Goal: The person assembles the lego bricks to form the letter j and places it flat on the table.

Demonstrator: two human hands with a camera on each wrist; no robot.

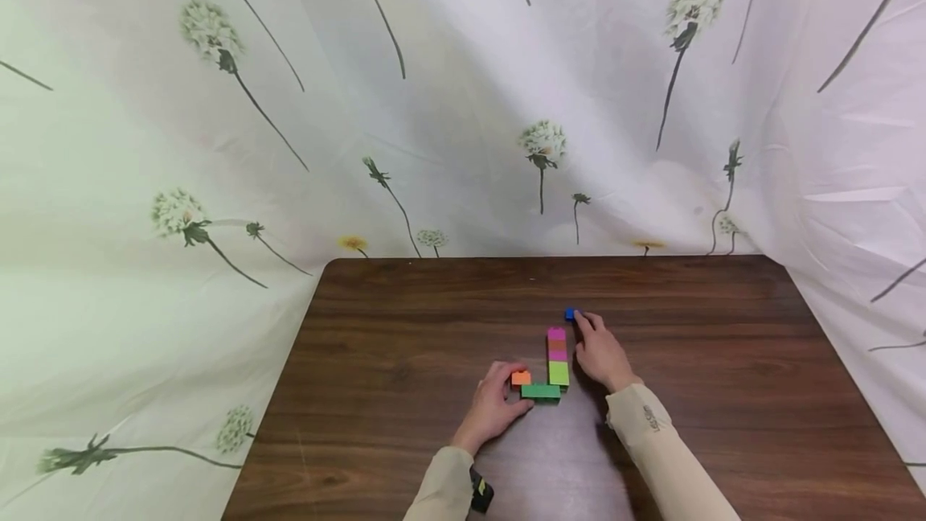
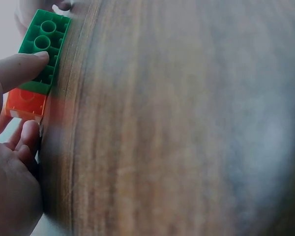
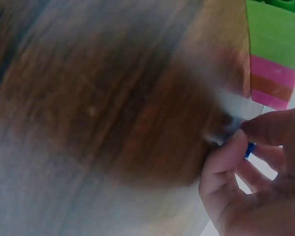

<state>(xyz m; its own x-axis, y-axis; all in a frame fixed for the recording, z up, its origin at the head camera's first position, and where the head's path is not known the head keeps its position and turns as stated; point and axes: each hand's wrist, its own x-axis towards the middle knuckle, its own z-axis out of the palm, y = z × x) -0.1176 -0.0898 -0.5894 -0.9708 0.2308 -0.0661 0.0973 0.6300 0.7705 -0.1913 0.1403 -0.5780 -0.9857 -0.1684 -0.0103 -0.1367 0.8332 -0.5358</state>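
Observation:
My left hand (image 1: 492, 404) grips a green brick (image 1: 540, 393) and an orange brick (image 1: 520, 378), which lie against each other. In the left wrist view the thumb presses the hollow underside of the green brick (image 2: 43, 37), with the fingers curled by the orange brick (image 2: 25, 102). A column of lime green (image 1: 559, 373), pink and orange-brown bricks stands at the green brick's right end. Beyond its far end, my right hand (image 1: 603, 352) pinches a small blue brick (image 1: 570, 313). Fingers and thumb cover most of the blue brick (image 3: 250, 149) in the right wrist view.
The dark wood-grain table (image 1: 405, 320) lies beneath both hands. A white curtain (image 1: 463, 143) printed with dandelions hangs behind it and along the sides. A black band (image 1: 481, 491) shows at the left wrist.

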